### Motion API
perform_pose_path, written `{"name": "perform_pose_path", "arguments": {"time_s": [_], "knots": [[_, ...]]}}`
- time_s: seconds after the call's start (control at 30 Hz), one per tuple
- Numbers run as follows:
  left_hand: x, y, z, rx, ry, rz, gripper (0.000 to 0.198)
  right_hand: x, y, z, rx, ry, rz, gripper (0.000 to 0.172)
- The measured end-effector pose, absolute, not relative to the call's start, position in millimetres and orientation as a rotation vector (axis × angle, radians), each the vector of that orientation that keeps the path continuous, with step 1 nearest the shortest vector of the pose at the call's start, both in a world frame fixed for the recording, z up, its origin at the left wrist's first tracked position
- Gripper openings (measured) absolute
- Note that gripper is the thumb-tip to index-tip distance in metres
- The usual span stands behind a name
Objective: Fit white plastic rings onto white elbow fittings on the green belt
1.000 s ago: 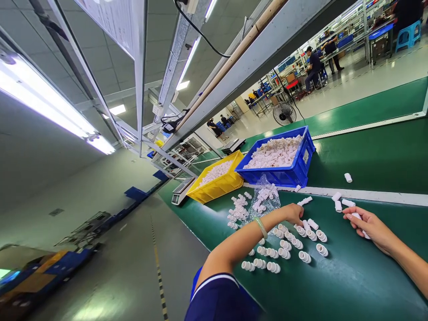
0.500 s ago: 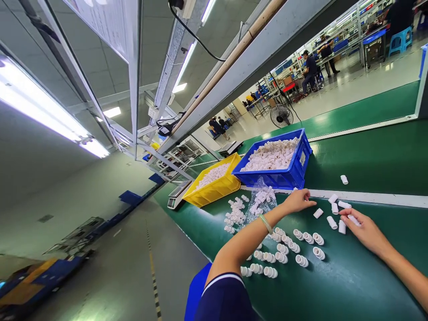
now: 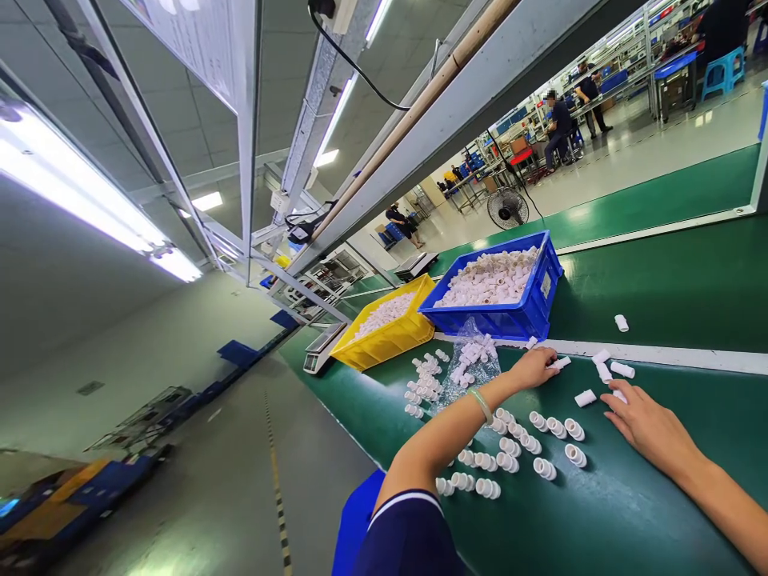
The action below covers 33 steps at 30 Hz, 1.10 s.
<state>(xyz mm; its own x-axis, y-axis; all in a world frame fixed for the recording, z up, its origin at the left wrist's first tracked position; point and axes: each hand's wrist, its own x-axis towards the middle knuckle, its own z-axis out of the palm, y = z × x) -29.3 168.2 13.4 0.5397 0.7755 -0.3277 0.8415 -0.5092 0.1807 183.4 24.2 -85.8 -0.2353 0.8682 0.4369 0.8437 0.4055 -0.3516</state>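
My left hand (image 3: pixel 536 368) pinches a short white plastic pipe fitting (image 3: pixel 561 363) at its fingertips, just above the green surface. My right hand (image 3: pixel 651 420) hovers low with its fingers apart, partly covering a white fitting at its fingertips. Several loose fittings lie around it, among them a fitting on its side (image 3: pixel 585 398) between the two hands and another fitting (image 3: pixel 622 370) farther back. Upright fittings (image 3: pixel 545 469) stand in rough rows in front of my left forearm. What lies beneath my right palm is hidden.
A blue crate (image 3: pixel 489 321) and a yellow crate (image 3: pixel 384 342) full of white fittings stand behind my left arm. Beside them are a clear plastic bag (image 3: pixel 471 368) with fittings and a scale (image 3: pixel 322 348). A white strip (image 3: pixel 678 354) crosses the green table (image 3: pixel 630 504).
My left hand has taken hold of a fitting near the white strip. My right hand has spread its fingers and shifted slightly; loose fittings near it have moved.
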Motion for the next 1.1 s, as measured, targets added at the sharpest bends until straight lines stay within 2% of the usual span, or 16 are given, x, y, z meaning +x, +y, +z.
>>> {"name": "perform_pose_path", "arguments": {"time_s": [0.17,0.3,0.5,0.63,0.77,0.9,1.03,1.1], "knots": [[-34,179,20,2.442,1.538,-0.09,0.043,185,25,-87,-1.464,-2.08,0.089,0.034],[-46,193,16,2.338,1.711,-0.107,0.05,183,25,-88,-1.466,-2.042,0.123,0.033],[-31,182,13,2.369,1.399,-0.155,0.054,182,27,-91,-1.464,-2.042,0.129,0.033],[-7,159,31,2.448,1.165,-0.118,0.055,184,27,-88,-1.466,-2.057,0.134,0.032],[2,119,72,2.52,0.991,-0.086,0.04,186,23,-80,-1.448,-2.087,0.153,0.032],[-11,47,109,2.623,0.881,0.215,0.033,185,17,-71,-1.318,-2.187,0.171,0.037],[-18,-30,89,2.461,1.032,0.512,0.025,182,16,-70,-1.285,-2.255,0.176,0.026],[-10,-56,59,2.389,1.099,0.51,0.035,184,16,-72,-1.322,-2.243,0.17,0.022]]}}
